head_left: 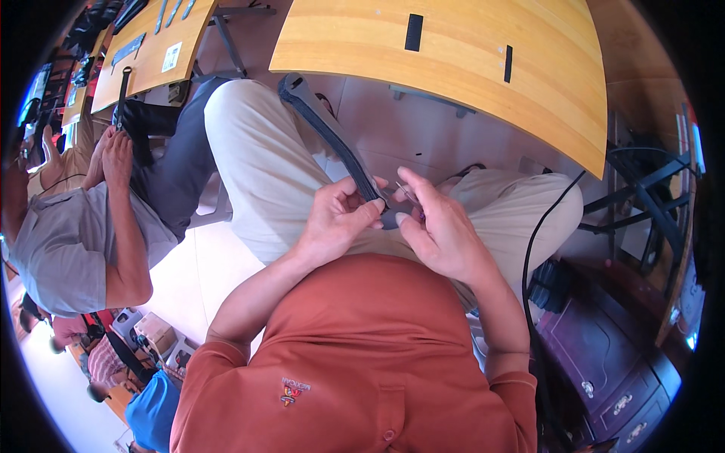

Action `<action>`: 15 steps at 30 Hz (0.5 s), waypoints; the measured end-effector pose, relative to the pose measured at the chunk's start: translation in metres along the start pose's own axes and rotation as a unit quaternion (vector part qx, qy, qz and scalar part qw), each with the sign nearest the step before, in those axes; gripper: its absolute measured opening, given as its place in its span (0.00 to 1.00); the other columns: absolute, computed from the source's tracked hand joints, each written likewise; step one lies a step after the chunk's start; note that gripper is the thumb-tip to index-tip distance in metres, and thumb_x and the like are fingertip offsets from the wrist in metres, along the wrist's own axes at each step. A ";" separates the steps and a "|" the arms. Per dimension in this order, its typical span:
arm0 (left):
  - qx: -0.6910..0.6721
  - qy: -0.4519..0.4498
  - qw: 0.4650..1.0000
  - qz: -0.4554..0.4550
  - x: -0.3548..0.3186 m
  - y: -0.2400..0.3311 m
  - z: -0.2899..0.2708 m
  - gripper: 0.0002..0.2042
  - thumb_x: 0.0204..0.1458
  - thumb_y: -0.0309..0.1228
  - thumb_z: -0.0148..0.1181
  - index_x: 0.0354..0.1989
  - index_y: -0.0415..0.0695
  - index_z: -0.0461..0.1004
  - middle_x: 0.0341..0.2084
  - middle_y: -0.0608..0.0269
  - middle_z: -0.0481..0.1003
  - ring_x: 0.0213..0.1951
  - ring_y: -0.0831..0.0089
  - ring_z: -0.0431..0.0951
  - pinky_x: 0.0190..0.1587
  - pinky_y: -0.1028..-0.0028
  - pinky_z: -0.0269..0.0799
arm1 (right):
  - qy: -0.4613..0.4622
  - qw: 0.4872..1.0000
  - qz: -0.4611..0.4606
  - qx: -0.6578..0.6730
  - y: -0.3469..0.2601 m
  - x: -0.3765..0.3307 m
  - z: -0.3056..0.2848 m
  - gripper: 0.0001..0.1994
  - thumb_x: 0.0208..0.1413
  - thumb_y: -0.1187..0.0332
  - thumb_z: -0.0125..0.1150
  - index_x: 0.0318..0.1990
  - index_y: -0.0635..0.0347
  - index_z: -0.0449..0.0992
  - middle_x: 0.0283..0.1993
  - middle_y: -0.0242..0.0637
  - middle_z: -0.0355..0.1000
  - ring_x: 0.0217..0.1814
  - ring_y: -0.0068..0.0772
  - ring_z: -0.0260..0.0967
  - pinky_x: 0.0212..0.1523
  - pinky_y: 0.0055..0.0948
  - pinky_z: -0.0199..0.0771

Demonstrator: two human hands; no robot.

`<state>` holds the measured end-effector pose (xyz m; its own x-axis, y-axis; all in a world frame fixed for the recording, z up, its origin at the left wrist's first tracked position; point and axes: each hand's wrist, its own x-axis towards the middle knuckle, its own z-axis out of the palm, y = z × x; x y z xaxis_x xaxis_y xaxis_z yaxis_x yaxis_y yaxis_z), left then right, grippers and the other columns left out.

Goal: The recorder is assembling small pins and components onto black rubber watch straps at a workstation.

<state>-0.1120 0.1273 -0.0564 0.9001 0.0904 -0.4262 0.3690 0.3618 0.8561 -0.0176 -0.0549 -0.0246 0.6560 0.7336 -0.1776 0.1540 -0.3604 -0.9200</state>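
A long black-and-grey strap [332,132] runs from my hands up across my left thigh. Its far end is rounded, with a slot through it. The near end is pinched between the thumb and fingers of my left hand [341,215]. Just to the right, my right hand [438,226] is curled around a thin, metallic-looking tool [408,193], whose exact kind is too small to make out. The tool is close to the strap's near end; whether the two touch I cannot tell.
A wooden table [483,38] stands ahead, bearing two short black strips [413,32]. To my left a co-worker holds a similar black strap [122,94] near another table [181,45]. A black cable [538,249] hangs on my right, beside a dark cabinet [604,355].
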 end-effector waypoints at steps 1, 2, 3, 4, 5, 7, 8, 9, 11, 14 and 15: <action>-0.006 0.004 1.000 0.006 0.000 -0.001 -0.001 0.14 0.61 0.21 0.58 0.55 0.33 0.71 0.37 0.66 0.78 0.37 0.81 0.78 0.40 0.79 0.79 | 0.011 1.000 -0.011 -0.019 0.001 -0.003 0.001 0.24 0.57 0.76 0.53 0.62 0.68 0.65 0.46 0.58 0.75 0.46 0.58 0.75 0.44 0.45 0.75; -0.011 0.007 1.000 0.012 0.000 -0.002 -0.001 0.14 0.61 0.21 0.58 0.55 0.33 0.71 0.37 0.65 0.78 0.37 0.80 0.79 0.40 0.79 0.79 | 0.012 1.000 -0.012 -0.018 0.001 -0.006 0.002 0.24 0.57 0.76 0.53 0.62 0.68 0.65 0.46 0.58 0.75 0.46 0.58 0.75 0.44 0.45 0.75; -0.010 0.007 1.000 0.013 0.000 -0.002 -0.001 0.14 0.61 0.21 0.58 0.55 0.33 0.71 0.37 0.65 0.78 0.37 0.80 0.79 0.40 0.79 0.79 | -0.011 1.000 -0.021 -0.018 0.001 -0.007 0.003 0.24 0.58 0.77 0.51 0.63 0.68 0.64 0.45 0.58 0.75 0.46 0.59 0.75 0.45 0.46 0.75; -0.017 0.012 1.000 0.018 0.000 -0.002 -0.001 0.14 0.61 0.21 0.58 0.55 0.33 0.71 0.37 0.65 0.78 0.37 0.79 0.79 0.39 0.78 0.80 | -0.035 0.999 -0.029 -0.018 0.001 -0.009 0.004 0.24 0.59 0.78 0.49 0.64 0.68 0.63 0.44 0.59 0.75 0.47 0.60 0.75 0.45 0.48 0.75; -0.023 0.017 0.999 0.023 0.000 -0.002 -0.001 0.14 0.61 0.21 0.57 0.55 0.32 0.71 0.36 0.64 0.78 0.37 0.78 0.80 0.39 0.78 0.80 | -0.034 0.999 -0.030 -0.018 -0.002 -0.010 0.004 0.24 0.59 0.78 0.49 0.64 0.68 0.63 0.44 0.59 0.75 0.47 0.60 0.75 0.45 0.48 0.75; -0.027 0.018 0.999 0.026 -0.001 -0.002 -0.001 0.14 0.61 0.21 0.57 0.54 0.32 0.71 0.36 0.63 0.78 0.37 0.78 0.80 0.39 0.78 0.80 | -0.058 0.998 -0.004 -0.011 -0.009 -0.011 0.004 0.19 0.61 0.78 0.49 0.60 0.68 0.66 0.39 0.56 0.76 0.42 0.61 0.75 0.42 0.46 0.75; -0.032 0.020 0.999 0.028 -0.001 -0.002 0.000 0.14 0.61 0.21 0.57 0.54 0.32 0.71 0.35 0.62 0.78 0.36 0.77 0.80 0.39 0.78 0.80 | -0.058 0.998 -0.005 -0.011 -0.009 -0.011 0.004 0.19 0.61 0.78 0.49 0.60 0.68 0.66 0.39 0.56 0.76 0.42 0.61 0.75 0.42 0.46 0.75; -0.032 0.020 0.999 0.029 -0.002 -0.002 0.000 0.14 0.61 0.21 0.57 0.54 0.32 0.71 0.35 0.62 0.78 0.36 0.77 0.80 0.39 0.78 0.80 | -0.059 0.997 0.033 0.029 -0.007 -0.011 0.006 0.16 0.62 0.77 0.50 0.57 0.68 0.67 0.35 0.54 0.75 0.38 0.59 0.76 0.39 0.44 0.75; -0.013 0.023 0.999 0.023 -0.002 -0.001 0.001 0.14 0.62 0.21 0.57 0.54 0.31 0.70 0.35 0.61 0.78 0.36 0.77 0.80 0.40 0.77 0.80 | -0.060 0.993 0.069 0.070 -0.004 -0.010 0.008 0.13 0.63 0.76 0.51 0.54 0.68 0.68 0.32 0.52 0.75 0.34 0.57 0.76 0.37 0.42 0.75; -0.024 0.026 0.999 0.027 -0.003 -0.003 0.001 0.14 0.62 0.21 0.57 0.54 0.31 0.70 0.36 0.60 0.78 0.36 0.77 0.80 0.40 0.77 0.80 | -0.049 0.991 0.063 0.110 0.000 -0.009 0.008 0.09 0.64 0.75 0.52 0.49 0.67 0.69 0.26 0.47 0.73 0.27 0.45 0.75 0.30 0.35 0.72; -0.023 0.027 0.999 0.027 -0.003 -0.003 0.000 0.14 0.62 0.21 0.57 0.54 0.31 0.70 0.36 0.60 0.78 0.36 0.77 0.80 0.40 0.77 0.80 | -0.057 0.987 0.078 0.125 0.000 -0.008 0.007 0.09 0.64 0.75 0.53 0.49 0.67 0.70 0.25 0.46 0.72 0.26 0.40 0.75 0.29 0.34 0.72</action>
<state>-0.1162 0.1253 -0.0577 0.9045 0.1604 -0.3952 0.3076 0.3966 0.8650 -0.0279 -0.0565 -0.0254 0.5685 0.7448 -0.3494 -0.1392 -0.3315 -0.9331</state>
